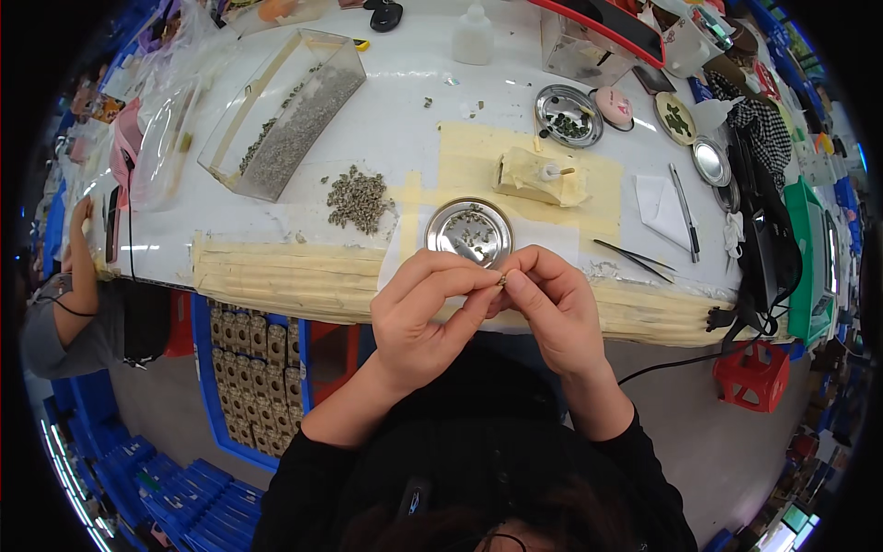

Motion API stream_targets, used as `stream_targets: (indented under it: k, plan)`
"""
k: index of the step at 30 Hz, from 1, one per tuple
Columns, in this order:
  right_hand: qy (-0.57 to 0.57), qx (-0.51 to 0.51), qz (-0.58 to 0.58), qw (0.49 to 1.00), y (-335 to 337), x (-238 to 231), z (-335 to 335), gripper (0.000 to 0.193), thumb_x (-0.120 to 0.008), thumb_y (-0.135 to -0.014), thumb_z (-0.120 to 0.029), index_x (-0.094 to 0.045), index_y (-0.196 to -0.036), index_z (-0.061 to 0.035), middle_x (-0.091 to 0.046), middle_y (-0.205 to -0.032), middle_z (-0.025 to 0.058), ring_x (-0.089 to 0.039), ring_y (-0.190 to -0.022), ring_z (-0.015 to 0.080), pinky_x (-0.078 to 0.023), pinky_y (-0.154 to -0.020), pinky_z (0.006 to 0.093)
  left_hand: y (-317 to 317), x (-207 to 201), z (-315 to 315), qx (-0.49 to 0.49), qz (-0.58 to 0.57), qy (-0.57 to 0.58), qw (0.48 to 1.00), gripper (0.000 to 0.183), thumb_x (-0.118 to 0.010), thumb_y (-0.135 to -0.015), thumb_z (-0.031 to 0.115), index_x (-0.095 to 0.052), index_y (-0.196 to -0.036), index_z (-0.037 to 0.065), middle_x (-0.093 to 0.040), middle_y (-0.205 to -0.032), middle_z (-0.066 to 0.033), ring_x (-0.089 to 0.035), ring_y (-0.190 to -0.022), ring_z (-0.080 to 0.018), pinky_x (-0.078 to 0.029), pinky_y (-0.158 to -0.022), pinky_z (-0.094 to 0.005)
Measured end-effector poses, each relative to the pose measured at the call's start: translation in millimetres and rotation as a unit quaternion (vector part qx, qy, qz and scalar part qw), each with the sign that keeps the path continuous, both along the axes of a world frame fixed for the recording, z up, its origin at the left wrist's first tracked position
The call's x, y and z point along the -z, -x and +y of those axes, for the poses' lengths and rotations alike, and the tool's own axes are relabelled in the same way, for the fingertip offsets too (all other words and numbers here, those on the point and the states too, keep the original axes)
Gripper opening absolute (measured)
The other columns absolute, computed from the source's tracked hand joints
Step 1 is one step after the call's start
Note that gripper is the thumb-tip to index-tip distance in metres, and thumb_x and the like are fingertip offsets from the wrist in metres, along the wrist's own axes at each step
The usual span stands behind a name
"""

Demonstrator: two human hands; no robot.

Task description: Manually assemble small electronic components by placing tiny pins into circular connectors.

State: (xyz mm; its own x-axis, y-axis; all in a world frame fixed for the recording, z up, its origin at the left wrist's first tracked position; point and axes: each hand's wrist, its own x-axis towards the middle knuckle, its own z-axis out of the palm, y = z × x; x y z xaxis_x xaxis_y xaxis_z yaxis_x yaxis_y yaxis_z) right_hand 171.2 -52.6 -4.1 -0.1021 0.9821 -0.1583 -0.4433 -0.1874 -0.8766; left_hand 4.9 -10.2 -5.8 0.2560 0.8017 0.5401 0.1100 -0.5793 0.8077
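Observation:
My left hand [428, 313] and my right hand [556, 313] meet at the fingertips over the table's near edge. Both are closed in a pinch on one tiny brownish piece [502, 279], too small to name. Just beyond my fingers sits a round metal dish [434, 241] with small greenish pieces scattered in it. A pile of small grey-brown pieces [359, 200] lies on the table to the left of the dish. Farther right stands a tape-covered block [529, 179] with a small white nozzle-like tip on it.
A clear box [303, 138] of grey grains stands at the far left. Black tweezers [635, 260] and a pen-like tool [683, 212] lie right. Behind are a metal dish of dark green pieces [568, 115] and a white bottle [473, 37]. A blue crate [213, 405] sits below, left; a co-worker's arm [81, 267] shows.

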Motion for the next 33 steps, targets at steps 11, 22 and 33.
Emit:
stream_targets:
  k: [11,22,33]
  plan:
    - [-0.02,0.013,-0.012,1.0,1.8,1.7,0.3,0.015,-0.057,-0.102,-0.014,-0.06,-0.105,0.0006,-0.066,-0.09,0.0048,-0.064,-0.085,0.0101,-0.052,-0.08,0.0255,-0.9,-1.1,0.0,0.001,0.001,0.004,1.0,0.02,-0.077,-0.077,-0.006,-0.073,-0.095,0.0,-0.068,-0.089,-0.0091,-0.067,-0.076,-0.0177,-0.054,-0.066,-0.0268]
    - [-0.027,0.017,-0.01,0.999,3.1,0.1,-0.3,0.015,-0.058,-0.102,-0.013,-0.06,-0.105,0.0008,-0.066,-0.09,0.0048,-0.064,-0.086,0.0104,-0.052,-0.081,0.0259,-1.5,0.7,0.3,-0.003,-0.008,0.0,1.0,0.019,-0.077,-0.077,-0.006,-0.073,-0.096,0.0,-0.068,-0.089,-0.0094,-0.067,-0.077,-0.0181,-0.054,-0.067,-0.0272]
    - [-0.03,0.013,-0.007,0.999,2.6,-0.4,0.3,0.014,-0.059,-0.101,-0.013,-0.06,-0.105,0.0013,-0.067,-0.093,0.0052,-0.065,-0.088,0.0109,-0.053,-0.082,0.0265,-0.4,1.3,0.3,0.007,-0.017,0.009,1.0,0.019,-0.077,-0.079,-0.006,-0.073,-0.096,0.0,-0.068,-0.09,-0.0091,-0.067,-0.077,-0.0167,-0.054,-0.067,-0.0264]
